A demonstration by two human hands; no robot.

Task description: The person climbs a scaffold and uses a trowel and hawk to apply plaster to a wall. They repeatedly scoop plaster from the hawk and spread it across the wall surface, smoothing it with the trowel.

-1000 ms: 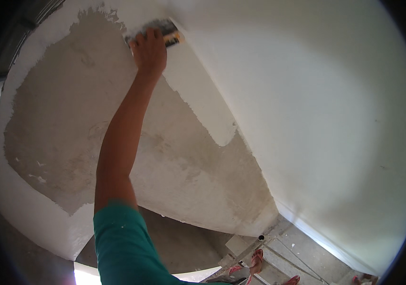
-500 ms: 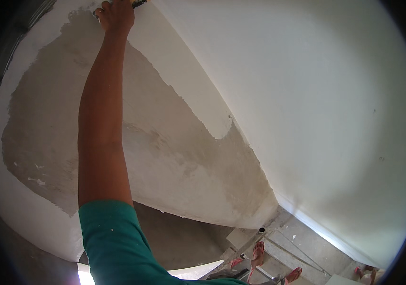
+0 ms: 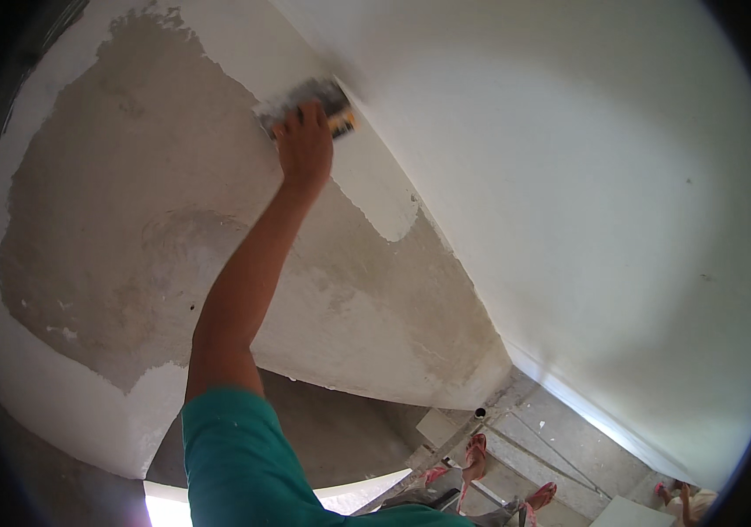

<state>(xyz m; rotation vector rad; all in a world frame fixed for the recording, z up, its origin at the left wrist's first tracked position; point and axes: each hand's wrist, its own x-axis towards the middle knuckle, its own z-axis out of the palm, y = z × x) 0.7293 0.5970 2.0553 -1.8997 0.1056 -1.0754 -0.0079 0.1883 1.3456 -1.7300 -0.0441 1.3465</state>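
A plastering trowel (image 3: 330,95), with a grey blade blurred by motion and a dark and yellow-orange part at its right end, lies against the wall near the corner. My left hand (image 3: 307,151) is closed around it, back of the hand toward me, the bare arm reaching up from a teal sleeve. Under and around the blade is a pale smooth coat (image 3: 359,189). To its left spreads a large patch of rough grey-brown wall (image 3: 129,167) with ragged edges. My right hand is out of view.
A smooth white wall (image 3: 586,193) meets the coated one at a corner on the right. Far below, my feet in reddish sandals (image 3: 475,457) stand among metal bars with an open pipe end (image 3: 481,413). Another person (image 3: 687,502) is partly visible at the bottom right.
My left hand has come down and to the right with the trowel, from the top edge of the view to beside the corner. The arm now slants rightward.
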